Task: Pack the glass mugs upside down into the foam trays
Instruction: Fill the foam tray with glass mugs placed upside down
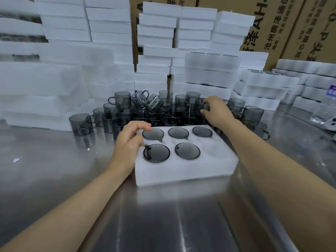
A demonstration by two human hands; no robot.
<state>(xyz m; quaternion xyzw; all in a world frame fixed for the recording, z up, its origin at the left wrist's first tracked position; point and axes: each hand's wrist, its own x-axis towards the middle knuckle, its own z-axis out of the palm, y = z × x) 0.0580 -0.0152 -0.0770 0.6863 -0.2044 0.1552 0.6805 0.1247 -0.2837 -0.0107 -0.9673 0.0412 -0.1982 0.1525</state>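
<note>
A white foam tray lies on the steel table in front of me. Several smoked-glass mugs sit upside down in its holes, among them the front-left mug, whose round base faces up. The front-right corner of the tray shows plain foam. My left hand rests on the tray's left edge, its curled fingers touching the foam beside the front-left mug. Behind the tray stands a crowd of loose grey glass mugs. My right hand reaches into that crowd and grips one mug at its side.
Stacks of white foam trays rise behind and to both sides of the mugs. Cardboard boxes stand at the back right. A plastic water bottle and a white device sit at the right edge. Foam crumbs lie left.
</note>
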